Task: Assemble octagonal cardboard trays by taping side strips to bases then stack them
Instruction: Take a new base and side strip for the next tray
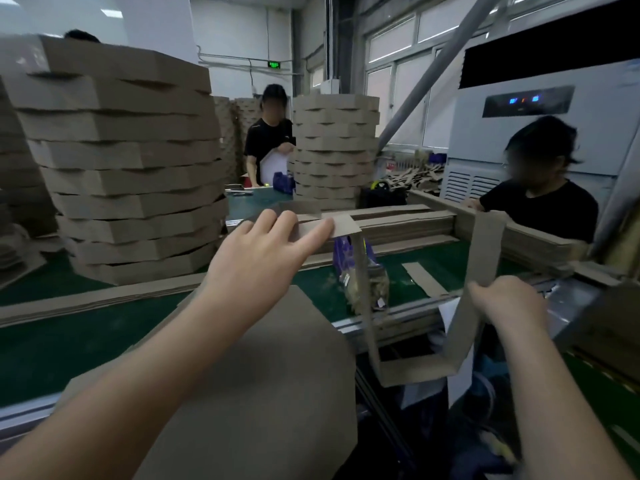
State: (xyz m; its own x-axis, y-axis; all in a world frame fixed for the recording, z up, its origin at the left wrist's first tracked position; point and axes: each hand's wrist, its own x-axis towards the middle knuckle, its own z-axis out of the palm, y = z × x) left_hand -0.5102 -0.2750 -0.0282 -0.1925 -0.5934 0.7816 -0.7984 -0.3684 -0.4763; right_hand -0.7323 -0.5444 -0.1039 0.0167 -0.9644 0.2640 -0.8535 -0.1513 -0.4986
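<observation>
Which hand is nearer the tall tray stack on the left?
Left. The left hand is just right of the tray stack; the right hand grips the side strip much farther right.

The green wall sign [274, 65] and cooler display [524, 99] are too blurred to read.

- I get a single view, worn on the person's head, just behind the near edge of the green table [52, 358].
- It faces forward and down across the table, wide-angle, with lines bowing at the frame's edges.
- It sits close: the left hand [263, 251] and right hand [509, 299] loom large above the table's near side.
- Past the table's far side, tray stacks [121, 168] stay readable.
</observation>
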